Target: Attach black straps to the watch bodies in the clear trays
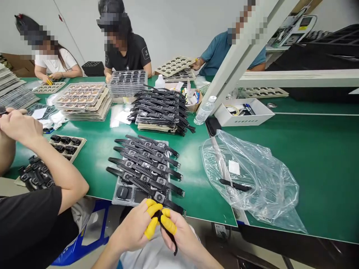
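My left hand [136,226] and my right hand [181,231], both with yellow finger cots, meet just below the table's front edge. Between their fingertips they pinch a black watch strap [169,235], whose lower end hangs down past my right fingers; its upper part is mostly covered by the fingers. Right beyond my hands, a clear plastic tray [119,198] carries rows of black smartwatches [146,164] with straps laid out slantwise, backs with round sensors upward. A strapless black watch case [122,192] sits in a compartment at the tray's near left.
A plastic bag [260,168] with a black strap [235,184] lies at the right. Behind the tray rise stacked trays of strapped watches [159,108], beside a water bottle [205,110] and a white box [242,114]. A co-worker's arm [56,160] is close at left; other people sit opposite.
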{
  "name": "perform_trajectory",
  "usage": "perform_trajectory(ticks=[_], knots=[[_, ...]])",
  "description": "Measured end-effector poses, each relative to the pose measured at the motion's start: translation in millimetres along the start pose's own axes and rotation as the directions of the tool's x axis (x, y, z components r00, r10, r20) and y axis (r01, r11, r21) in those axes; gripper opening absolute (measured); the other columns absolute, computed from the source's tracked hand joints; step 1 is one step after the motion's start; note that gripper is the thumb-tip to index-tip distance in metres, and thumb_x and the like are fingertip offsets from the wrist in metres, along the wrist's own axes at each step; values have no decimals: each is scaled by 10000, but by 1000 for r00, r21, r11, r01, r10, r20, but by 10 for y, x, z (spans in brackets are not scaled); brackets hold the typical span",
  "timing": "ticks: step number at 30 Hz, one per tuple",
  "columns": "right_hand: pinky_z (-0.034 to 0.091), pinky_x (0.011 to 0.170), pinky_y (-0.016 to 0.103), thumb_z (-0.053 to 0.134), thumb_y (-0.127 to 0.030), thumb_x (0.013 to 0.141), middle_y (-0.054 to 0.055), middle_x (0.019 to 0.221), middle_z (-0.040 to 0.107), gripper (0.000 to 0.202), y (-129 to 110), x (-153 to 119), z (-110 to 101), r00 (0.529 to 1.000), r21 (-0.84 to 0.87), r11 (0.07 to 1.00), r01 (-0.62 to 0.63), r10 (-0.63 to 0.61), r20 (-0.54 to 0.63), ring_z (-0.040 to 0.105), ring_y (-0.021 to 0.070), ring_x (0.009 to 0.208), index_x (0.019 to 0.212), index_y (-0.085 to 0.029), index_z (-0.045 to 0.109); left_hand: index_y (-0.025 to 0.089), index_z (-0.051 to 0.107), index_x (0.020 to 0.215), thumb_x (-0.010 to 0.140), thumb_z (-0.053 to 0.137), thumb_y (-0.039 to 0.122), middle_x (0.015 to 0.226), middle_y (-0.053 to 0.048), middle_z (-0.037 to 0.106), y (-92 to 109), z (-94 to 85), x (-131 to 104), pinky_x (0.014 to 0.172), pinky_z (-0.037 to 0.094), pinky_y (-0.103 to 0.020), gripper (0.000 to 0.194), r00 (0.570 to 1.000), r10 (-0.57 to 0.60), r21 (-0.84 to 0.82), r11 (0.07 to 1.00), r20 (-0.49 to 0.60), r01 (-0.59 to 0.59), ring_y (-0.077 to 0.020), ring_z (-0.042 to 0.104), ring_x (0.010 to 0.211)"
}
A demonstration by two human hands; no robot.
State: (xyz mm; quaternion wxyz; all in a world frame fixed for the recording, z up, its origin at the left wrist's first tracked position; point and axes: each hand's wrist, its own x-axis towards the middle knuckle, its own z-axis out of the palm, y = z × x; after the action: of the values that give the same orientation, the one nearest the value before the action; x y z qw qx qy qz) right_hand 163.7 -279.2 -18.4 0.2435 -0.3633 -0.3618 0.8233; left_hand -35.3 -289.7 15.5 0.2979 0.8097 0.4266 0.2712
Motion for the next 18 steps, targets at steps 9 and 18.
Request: perform_trajectory(ticks=[9, 18], knots=[[299, 506, 255, 592, -806, 914, -91, 573, 466, 580, -86, -9, -23, 990, -117, 987, 113, -102, 99, 389, 76, 443, 907, -230, 530, 248, 712, 985, 964, 746, 388, 987, -69, 744, -120, 242, -95, 766, 596, -322, 146, 895, -140, -359, 933, -423, -24, -205, 707, 871], [197, 446, 231, 764, -768, 798, -110, 621, 432, 595, -76, -68, -102, 993, -97, 992, -76, 83, 80, 276, 51, 458, 897, -237, 515, 215, 626, 1115, 993, 720, 408, 1033, -71, 826, -144, -161, -100, 682, 663, -340, 246, 558, -603, -737, 676, -570, -23, -194, 784, 687]])
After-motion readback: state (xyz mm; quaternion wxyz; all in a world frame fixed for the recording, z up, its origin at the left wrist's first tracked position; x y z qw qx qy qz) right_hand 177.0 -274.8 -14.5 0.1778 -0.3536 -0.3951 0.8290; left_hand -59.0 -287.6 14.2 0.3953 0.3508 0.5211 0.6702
